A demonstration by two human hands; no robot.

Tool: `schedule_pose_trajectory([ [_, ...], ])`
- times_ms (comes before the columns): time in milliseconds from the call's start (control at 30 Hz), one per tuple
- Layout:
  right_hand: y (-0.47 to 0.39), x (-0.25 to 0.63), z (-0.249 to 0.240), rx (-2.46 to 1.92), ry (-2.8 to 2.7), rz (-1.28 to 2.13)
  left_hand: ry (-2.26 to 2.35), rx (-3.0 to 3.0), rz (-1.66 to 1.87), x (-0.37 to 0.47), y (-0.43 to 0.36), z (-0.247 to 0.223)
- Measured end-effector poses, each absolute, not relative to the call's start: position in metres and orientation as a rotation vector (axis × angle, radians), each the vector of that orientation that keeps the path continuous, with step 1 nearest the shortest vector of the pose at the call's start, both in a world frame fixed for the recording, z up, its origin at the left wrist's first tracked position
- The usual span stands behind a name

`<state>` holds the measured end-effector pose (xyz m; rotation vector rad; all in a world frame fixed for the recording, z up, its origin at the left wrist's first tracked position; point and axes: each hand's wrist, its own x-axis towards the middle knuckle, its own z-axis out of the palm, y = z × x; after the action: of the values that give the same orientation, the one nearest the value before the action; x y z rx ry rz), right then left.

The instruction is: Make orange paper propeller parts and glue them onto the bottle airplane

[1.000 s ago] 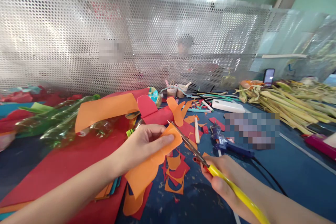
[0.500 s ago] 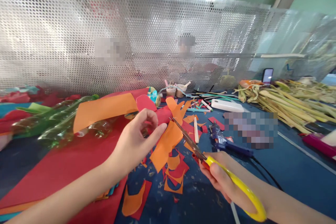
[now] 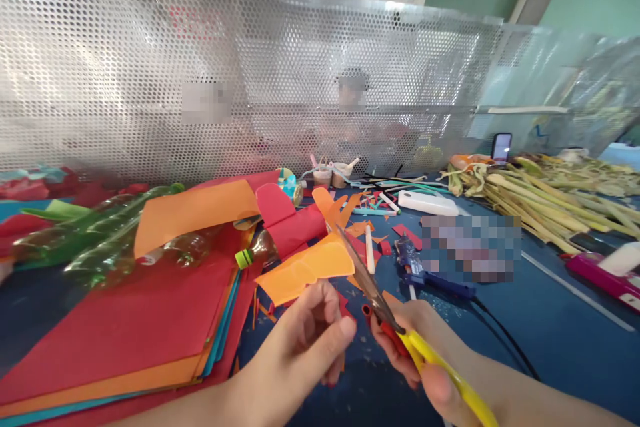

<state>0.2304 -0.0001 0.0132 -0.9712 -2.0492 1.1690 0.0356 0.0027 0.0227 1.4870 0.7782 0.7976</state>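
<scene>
My right hand (image 3: 425,347) is wrapped round yellow-handled scissors (image 3: 373,290), whose blades point up and away. A small rolled red piece (image 3: 393,337) is also in that hand, under the scissors. My left hand (image 3: 313,340) hovers over the scraps with curled fingers, its thumb near the index finger; whether anything small is between them is hidden. Just beyond it lies an orange sheet piece (image 3: 307,267) with a rounded end. Behind that, a bottle (image 3: 263,248) with a lime cap has a red wrap (image 3: 300,230) and orange petal shapes (image 3: 337,208) at its far end.
Stacked red, orange and blue sheets (image 3: 135,320) and green bottles (image 3: 120,230) lie left. A blue glue gun (image 3: 430,273) with a black cord is right of the scissors. Dry stalks (image 3: 530,200) lie far right; a perforated metal screen (image 3: 300,80) stands behind.
My left hand has moved down and right, away from the red wrap, uncovering the bottle's cap. The orange piece now lies more level. My right hand and the scissors have shifted slightly lower.
</scene>
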Motion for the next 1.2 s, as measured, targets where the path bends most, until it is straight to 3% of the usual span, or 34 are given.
schedule_pose_trajectory([
  [133,-0.007,0.226,0.013,-0.927,-1.821,1.286,0.67,1.322,0.982,0.035,0.003,0.024],
  [767,-0.006,0.226,0.012,-0.872,-1.958,1.276,0.909,1.13,1.301,0.03,0.016,0.044],
  [1200,-0.004,0.226,0.015,-0.901,-1.996,1.214,1.031,1.182,1.103,0.019,0.022,0.032],
])
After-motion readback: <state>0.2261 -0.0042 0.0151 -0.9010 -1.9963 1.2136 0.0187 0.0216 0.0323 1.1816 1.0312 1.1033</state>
